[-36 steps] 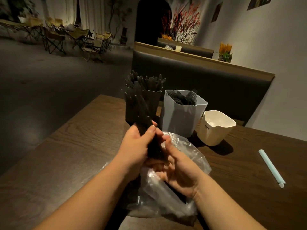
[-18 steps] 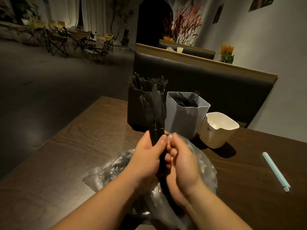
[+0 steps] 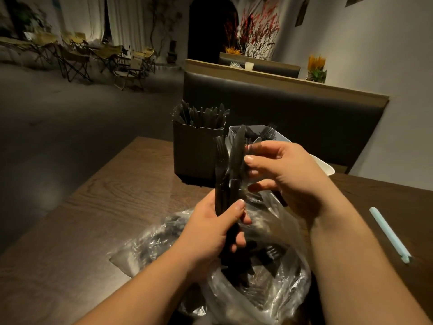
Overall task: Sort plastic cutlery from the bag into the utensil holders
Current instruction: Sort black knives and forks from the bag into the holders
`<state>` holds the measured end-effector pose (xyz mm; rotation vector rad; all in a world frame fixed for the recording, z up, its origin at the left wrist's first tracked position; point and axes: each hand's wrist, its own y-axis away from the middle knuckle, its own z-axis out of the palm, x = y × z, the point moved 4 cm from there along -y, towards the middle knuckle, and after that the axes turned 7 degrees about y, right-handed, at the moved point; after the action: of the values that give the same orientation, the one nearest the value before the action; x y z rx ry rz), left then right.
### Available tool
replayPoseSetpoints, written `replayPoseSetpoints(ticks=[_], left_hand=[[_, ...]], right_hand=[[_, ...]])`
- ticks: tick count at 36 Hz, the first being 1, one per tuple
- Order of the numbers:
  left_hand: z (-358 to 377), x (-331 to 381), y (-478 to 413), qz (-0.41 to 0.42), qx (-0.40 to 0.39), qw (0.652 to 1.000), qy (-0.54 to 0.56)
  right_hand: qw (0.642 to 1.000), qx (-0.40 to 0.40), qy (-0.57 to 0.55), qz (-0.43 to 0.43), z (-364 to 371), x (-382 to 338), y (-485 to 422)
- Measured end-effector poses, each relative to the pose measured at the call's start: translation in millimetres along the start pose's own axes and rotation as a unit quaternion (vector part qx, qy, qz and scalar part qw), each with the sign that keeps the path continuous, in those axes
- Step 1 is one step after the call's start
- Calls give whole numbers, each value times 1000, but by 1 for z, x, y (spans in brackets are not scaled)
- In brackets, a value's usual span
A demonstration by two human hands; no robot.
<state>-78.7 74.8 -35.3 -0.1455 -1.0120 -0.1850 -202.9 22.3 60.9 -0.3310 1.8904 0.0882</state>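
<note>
My left hand (image 3: 210, 231) grips the handles of an upright bundle of black plastic cutlery (image 3: 228, 170), with a fork and a knife showing at the top. My right hand (image 3: 285, 177) is raised beside the bundle's upper part, thumb and fingertips touching the knife blade. Under both hands lies a clear plastic bag (image 3: 257, 282) with more black cutlery inside. Behind stand a black holder (image 3: 194, 153) full of knives, a grey holder (image 3: 278, 134) with forks, and a white holder (image 3: 325, 166), mostly hidden by my right hand.
A pale blue wrapped straw (image 3: 389, 234) lies on the dark wooden table (image 3: 93, 219) at the right. A dark padded bench back (image 3: 293, 113) runs behind the holders. Folding chairs stand far off at the left across an open floor.
My left hand has lifted the bundle higher above the bag. My right hand has left the handles and risen to the top of the bundle, where its fingers now touch the blades.
</note>
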Motion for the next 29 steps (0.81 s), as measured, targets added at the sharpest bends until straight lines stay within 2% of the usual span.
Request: replayPoseSetpoints(ticks=[9, 15, 22, 25, 29], left_hand=[[0, -2, -2, -2, -32, 999, 9], [1, -4, -1, -15, -47, 999, -11], [3, -3, 1, -12, -20, 999, -28], [1, -1, 0, -4, 28, 999, -16], [-5, 0, -2, 27, 85, 996, -9]], right_hand=[[996, -37, -75, 21, 3, 18, -8], [994, -33, -91, 43, 1, 22, -8], [996, 62, -43, 38, 1, 30, -8], [995, 99, -9, 28, -3, 30, -8], [980, 194, -42, 9, -14, 22, -7]])
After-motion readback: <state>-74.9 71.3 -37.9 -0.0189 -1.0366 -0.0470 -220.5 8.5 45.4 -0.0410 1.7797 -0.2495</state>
